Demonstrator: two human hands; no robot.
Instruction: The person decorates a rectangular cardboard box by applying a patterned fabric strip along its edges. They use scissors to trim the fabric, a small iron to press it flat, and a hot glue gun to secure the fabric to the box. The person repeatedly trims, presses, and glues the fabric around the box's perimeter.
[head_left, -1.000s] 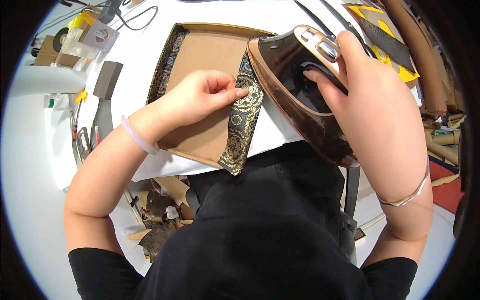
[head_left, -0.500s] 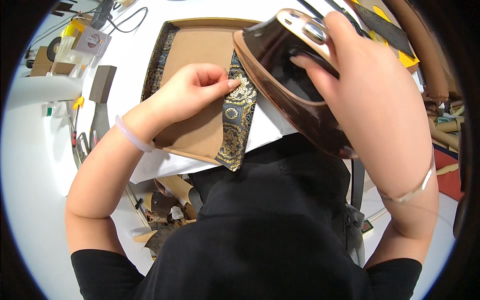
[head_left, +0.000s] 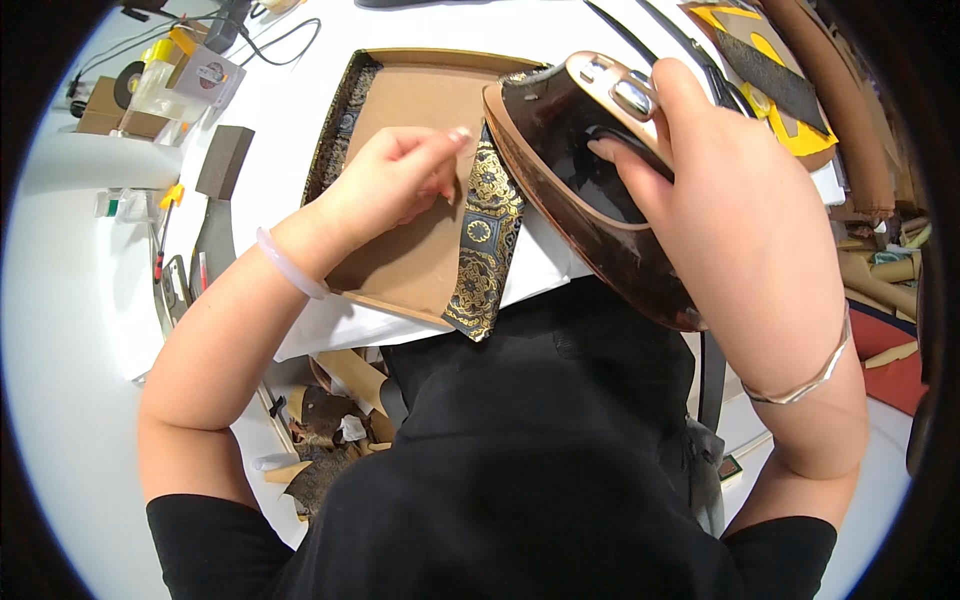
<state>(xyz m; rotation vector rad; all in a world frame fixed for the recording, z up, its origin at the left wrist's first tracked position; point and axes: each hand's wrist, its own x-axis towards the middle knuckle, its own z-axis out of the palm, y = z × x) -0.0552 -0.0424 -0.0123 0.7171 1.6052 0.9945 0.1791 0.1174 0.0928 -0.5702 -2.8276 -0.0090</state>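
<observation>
Lengthwise, the iron (head_left: pixel 590 187) slants, tip toward upper left, clasped by right fingers (head_left: pixel 640 176); left fingers (head_left: pixel 438 150) parted, empty.

The clothes iron (head_left: pixel 590 195) between one and two o'clock has a glossy, dark plastic-looking shell and a mirror-bright, metallic button (head_left: pixel 632 98). At eleven, the tray (head_left: pixel 420 100) shows smooth, matt brown board inside, while the patterned strip (head_left: pixel 487 220) at twelve looks like woven cloth with gold sheen. The bangle (head_left: pixel 285 265) near nine is smooth and satiny, the T-shirt (head_left: pixel 500 480) at six matt cloth.
</observation>
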